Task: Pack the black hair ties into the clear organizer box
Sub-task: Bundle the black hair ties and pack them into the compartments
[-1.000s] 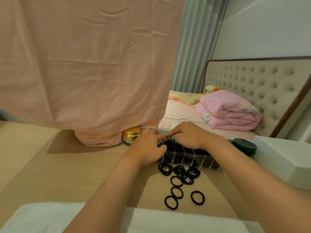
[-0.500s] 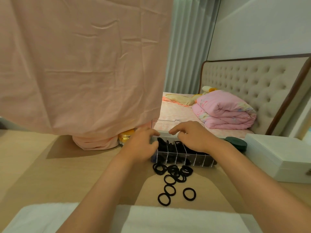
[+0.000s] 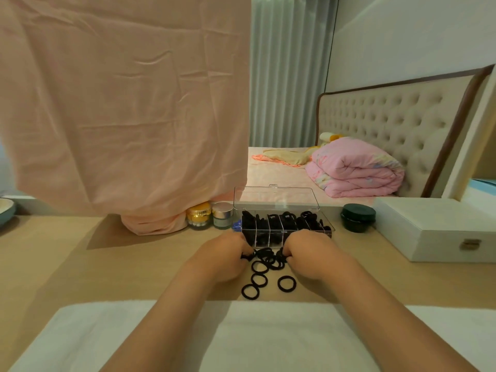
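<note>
While my left hand [image 3: 228,255] and right hand [image 3: 308,251] pinch ties [image 3: 266,260] before the box [image 3: 276,197], jars [image 3: 199,215] and tin [image 3: 358,217] flank it.

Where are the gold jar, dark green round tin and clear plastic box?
Gold jar [image 3: 199,214]: head view, on its front label.
Dark green round tin [image 3: 358,214]: head view, on its lid.
Clear plastic box [image 3: 276,197]: head view, on its raised lid.

You face a pale wooden counter [image 3: 80,264], with a large pink cloth [image 3: 120,103] hanging over its far left and bunched where it meets the surface. Beyond, to your right, stands a bed [image 3: 279,178] with a beige tufted headboard [image 3: 389,124] trimmed in dark wood and a folded pink quilt [image 3: 357,170] on the mattress. Grey-green curtains [image 3: 287,76] hang pleated behind, beside a plain white wall [image 3: 402,36]; light soft, even.
</note>
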Motion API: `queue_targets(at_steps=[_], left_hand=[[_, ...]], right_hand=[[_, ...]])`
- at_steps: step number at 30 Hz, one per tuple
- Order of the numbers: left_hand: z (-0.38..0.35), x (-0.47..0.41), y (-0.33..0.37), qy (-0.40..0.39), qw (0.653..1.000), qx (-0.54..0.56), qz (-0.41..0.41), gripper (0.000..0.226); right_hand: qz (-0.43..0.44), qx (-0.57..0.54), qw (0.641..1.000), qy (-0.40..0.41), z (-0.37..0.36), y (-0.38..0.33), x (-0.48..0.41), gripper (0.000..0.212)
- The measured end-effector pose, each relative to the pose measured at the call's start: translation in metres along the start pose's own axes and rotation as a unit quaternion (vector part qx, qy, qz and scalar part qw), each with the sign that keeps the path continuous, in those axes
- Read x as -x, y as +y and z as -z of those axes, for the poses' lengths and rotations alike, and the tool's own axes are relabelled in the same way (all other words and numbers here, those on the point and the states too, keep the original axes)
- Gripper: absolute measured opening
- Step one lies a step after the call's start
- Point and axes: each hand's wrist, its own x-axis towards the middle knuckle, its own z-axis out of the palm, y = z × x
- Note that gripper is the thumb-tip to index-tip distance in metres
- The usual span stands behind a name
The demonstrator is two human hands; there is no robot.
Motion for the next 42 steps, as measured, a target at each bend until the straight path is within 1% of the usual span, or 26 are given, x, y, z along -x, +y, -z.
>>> queue_targets(at_steps=[4,7,9,12,17,19,22,23,25,27,29,32,35,37,38,39,41,42], left_hand=[[-0.004,0.001,0.000,0.001,1.000,0.016,0.018,0.031],[-0.003,0.001,-0.001,0.014,0.999,0.034,0.038,0.027],[-0.004,0.000,-0.002,0.007,0.998,0.038,0.051,0.023],[-0.004,-0.003,-0.001,-0.006,0.997,0.030,0.076,0.022],[-0.005,-0.002,0.002,-0.012,0.997,-0.021,0.079,0.024],[-0.005,0.000,0.003,-0.010,0.997,-0.040,0.067,0.024],[-0.003,0.003,0.003,-0.005,0.997,-0.034,0.066,0.023],[-0.002,0.004,0.002,0.000,0.998,-0.008,0.069,0.021],[0.000,0.005,0.001,0.020,0.993,0.090,0.075,0.016],[0.006,0.007,0.002,0.029,0.972,0.219,0.075,0.014],[0.011,0.009,0.005,0.002,0.945,0.319,0.077,0.014],[0.014,0.010,0.007,-0.047,0.925,0.370,0.080,0.012],[0.011,0.010,0.006,-0.050,0.908,0.407,0.084,0.013],[0.009,0.010,0.006,-0.044,0.910,0.405,0.083,0.014],[0.007,0.009,0.006,-0.041,0.917,0.388,0.083,0.015],[0.005,0.008,0.007,-0.035,0.932,0.352,0.079,0.017],[0.002,0.005,0.009,-0.023,0.969,0.236,0.064,0.025],[0.000,0.004,0.010,-0.023,0.980,0.186,0.062,0.027]], right_hand=[[0.018,-0.037,0.999,-0.030,-0.002,-0.001,0.004,0.031],[0.014,-0.075,0.996,-0.044,0.004,0.002,0.003,0.024],[0.020,-0.081,0.996,-0.040,0.005,0.005,0.004,0.018],[0.033,-0.088,0.995,-0.042,0.003,0.008,0.008,0.021],[0.012,-0.222,0.975,-0.023,0.017,0.021,0.015,0.012],[0.017,-0.283,0.958,-0.040,0.024,0.027,0.018,0.004],[0.027,-0.334,0.940,-0.066,0.028,0.027,0.022,0.011],[0.031,-0.343,0.936,-0.070,0.028,0.026,0.022,0.012],[0.040,-0.358,0.929,-0.084,0.029,0.023,0.022,0.013],[0.050,-0.354,0.929,-0.099,0.029,0.021,0.022,0.013],[0.053,-0.346,0.931,-0.100,0.029,0.020,0.022,0.014],[0.056,-0.350,0.930,-0.094,0.031,0.019,0.022,0.013],[0.052,-0.362,0.924,-0.110,0.035,0.017,0.024,0.014],[0.054,-0.353,0.926,-0.124,0.036,0.017,0.024,0.018],[0.057,-0.345,0.928,-0.132,0.036,0.017,0.024,0.020],[0.060,-0.336,0.929,-0.141,0.036,0.017,0.025,0.021],[0.062,-0.322,0.930,-0.165,0.034,0.019,0.026,0.022],[0.060,-0.312,0.932,-0.173,0.033,0.020,0.026,0.022]])
